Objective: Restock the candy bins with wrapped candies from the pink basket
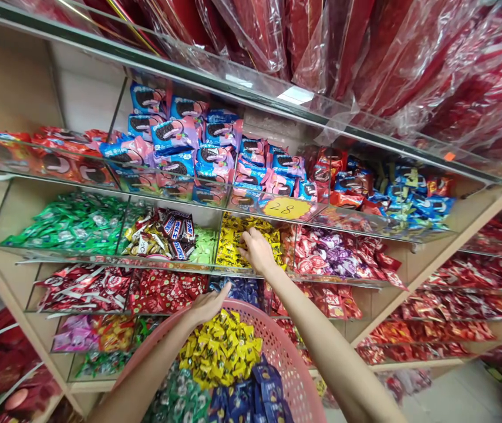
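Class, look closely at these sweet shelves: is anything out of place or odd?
Yes: dark brown Snickers packets lie jumbled with gold-wrapped sweets in one compartment, whereas the shelf's yellow sweets to their right look unmixed. Nothing looks clearly damaged.

The bare right forearm [316,329] stretches forward, its right hand [258,251] higher, fingers [245,237] curled; the bare left forearm [154,361] angles inward, the left hand [206,305] lower, thumb [224,291] extended, the rest hard to make out.
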The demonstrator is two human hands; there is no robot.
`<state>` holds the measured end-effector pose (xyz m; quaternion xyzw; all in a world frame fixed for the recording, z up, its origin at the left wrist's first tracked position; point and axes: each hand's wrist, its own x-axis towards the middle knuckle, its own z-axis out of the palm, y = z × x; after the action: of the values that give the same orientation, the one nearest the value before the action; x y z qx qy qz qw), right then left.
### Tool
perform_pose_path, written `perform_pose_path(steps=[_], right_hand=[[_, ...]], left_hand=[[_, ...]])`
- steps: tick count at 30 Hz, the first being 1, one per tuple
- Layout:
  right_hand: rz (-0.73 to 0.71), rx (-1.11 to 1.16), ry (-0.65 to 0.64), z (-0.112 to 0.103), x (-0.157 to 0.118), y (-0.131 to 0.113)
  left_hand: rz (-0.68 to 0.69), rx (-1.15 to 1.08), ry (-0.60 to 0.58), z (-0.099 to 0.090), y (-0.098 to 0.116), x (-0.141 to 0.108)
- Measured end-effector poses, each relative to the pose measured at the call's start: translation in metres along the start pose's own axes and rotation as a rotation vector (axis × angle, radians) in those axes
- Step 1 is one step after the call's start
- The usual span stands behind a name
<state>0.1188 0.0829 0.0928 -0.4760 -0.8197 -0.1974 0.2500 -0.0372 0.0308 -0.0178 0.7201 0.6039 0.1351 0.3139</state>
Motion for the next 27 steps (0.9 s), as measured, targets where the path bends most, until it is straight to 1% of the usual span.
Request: perform_pose_path(steps=[3, 9, 20, 27], right_hand=[[0.004, 0.028, 0.01, 0.003, 0.002, 0.002], [0.069, 0.104, 0.064, 0.008, -0.003, 0.005], [0.09, 0.13, 0.013, 0.011, -0.003, 0.008], [0.089, 0.13, 0.019, 0.011, -0.004, 0.008]], left_hand=[[0.011, 0.001, -0.003, -0.001, 0.001, -0.001], [0.025, 0.021, -0.007, -0.002, 0.003, -0.003], [0.006, 0.044, 0.002, 0.004, -0.005, 0.004], [0.012, 0.036, -0.008, 0.004, -0.006, 0.005]])
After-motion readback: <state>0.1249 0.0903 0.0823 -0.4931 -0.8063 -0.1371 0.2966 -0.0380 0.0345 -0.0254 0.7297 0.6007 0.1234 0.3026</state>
